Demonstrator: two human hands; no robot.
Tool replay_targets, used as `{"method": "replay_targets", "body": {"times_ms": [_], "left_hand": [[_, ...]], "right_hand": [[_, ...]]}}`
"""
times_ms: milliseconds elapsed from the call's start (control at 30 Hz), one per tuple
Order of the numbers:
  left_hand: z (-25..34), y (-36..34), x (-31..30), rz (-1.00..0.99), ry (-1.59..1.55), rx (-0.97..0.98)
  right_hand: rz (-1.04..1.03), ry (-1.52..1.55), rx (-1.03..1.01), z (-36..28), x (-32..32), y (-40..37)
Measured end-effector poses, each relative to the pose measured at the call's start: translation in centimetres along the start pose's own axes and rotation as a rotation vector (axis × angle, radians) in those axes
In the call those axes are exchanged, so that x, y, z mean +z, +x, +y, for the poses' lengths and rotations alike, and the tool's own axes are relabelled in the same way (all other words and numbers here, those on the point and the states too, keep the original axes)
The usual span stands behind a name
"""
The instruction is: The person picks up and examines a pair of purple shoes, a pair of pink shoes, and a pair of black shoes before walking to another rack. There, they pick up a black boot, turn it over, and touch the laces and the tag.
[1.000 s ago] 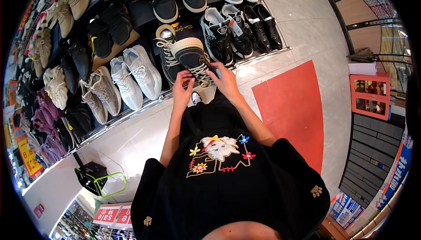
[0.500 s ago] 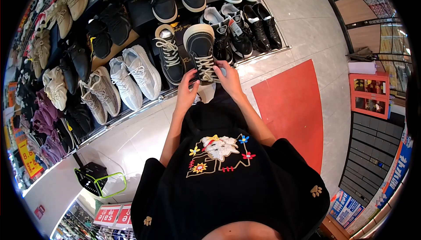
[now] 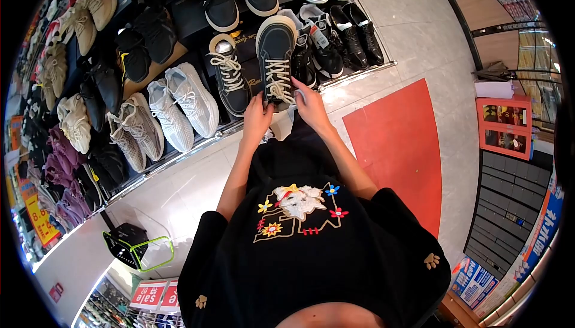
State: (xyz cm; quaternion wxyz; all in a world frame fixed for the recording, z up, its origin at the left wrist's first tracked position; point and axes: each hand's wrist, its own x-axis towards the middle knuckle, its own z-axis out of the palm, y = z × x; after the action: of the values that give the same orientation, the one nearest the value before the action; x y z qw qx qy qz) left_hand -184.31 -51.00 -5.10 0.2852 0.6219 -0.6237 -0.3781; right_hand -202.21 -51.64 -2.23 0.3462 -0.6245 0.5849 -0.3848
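Note:
A dark sneaker with cream laces and a pale sole edge is held at the display's front edge, toe pointing away from me. My left hand grips it near the heel on the left, fingers closed. On the other side, my right hand has its fingers closed around the heel end. Just left of it stands the matching sneaker, with a shiny rounded thing inside its opening. The heel of the held shoe is partly covered by my hands.
White knit sneakers and grey ones line the rack to the left. Black shiny shoes stand at right. A metal rail edges the display. A red mat lies on the floor; a black basket is lower left.
The held sneaker has tipped and shifted slightly away and to the right, showing more of its toe. My left hand's fingers, spread before, have closed on the heel end.

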Motion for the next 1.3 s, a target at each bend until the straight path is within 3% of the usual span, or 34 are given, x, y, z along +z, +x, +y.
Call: {"method": "replay_targets", "body": {"times_ms": [67, 133, 367, 467, 567, 633, 667, 733, 967, 1133, 1233, 1300], "left_hand": [[-0.4, 0.2, 0.3, -0.020, 0.038, -0.018], [0.0, 0.2, 0.4, -0.036, 0.019, -0.155], [-2.0, -1.0, 1.5, 0.120, -0.173, -0.137], [-2.3, -1.4, 1.3, 0.166, -0.177, -0.093], [-3.4, -1.8, 2.0, 0.109, -0.279, -0.108], [-3.0, -2.4, 1.9, 0.057, -0.569, -0.057], [-2.7, -2.7, 1.5, 0.055, -0.569, -0.056], [-2.2, -3.2, 0.6, -0.156, -0.867, -0.181], [0.1, -5.2, -1.3, -0.274, -0.807, -0.199], [-0.8, -5.2, -1.4, -0.400, -0.731, -0.122], [0.5, -6.0, -1.5, -0.308, -0.596, -0.203], [0.2, -6.5, -1.3, -0.260, -0.491, -0.106]], "right_hand": [[-0.050, -0.024, 0.022, -0.5, -0.2, 0.1], [-0.097, -0.050, 0.043, -0.7, -0.3, 0.1], [-0.109, 0.028, 0.020, -2.7, -0.2, -0.9], [-0.007, 0.039, -0.132, -3.2, -0.2, -1.4], [-0.038, 0.173, -0.017, -4.7, -1.1, -1.7], [-0.038, 0.381, 0.093, -5.3, -1.5, -1.9], [-0.035, 0.380, 0.094, -5.2, -1.4, -2.0], [0.059, 0.360, 0.064, -4.5, -1.0, -2.1], [0.229, 0.254, 0.107, -4.4, -2.0, -4.7], [-0.169, 0.545, 0.536, -4.3, -1.6, -7.6], [-0.228, 0.598, 0.528, -3.8, 0.6, -8.2], [-0.180, 0.675, 0.582, -5.6, 0.3, -7.3]]}}
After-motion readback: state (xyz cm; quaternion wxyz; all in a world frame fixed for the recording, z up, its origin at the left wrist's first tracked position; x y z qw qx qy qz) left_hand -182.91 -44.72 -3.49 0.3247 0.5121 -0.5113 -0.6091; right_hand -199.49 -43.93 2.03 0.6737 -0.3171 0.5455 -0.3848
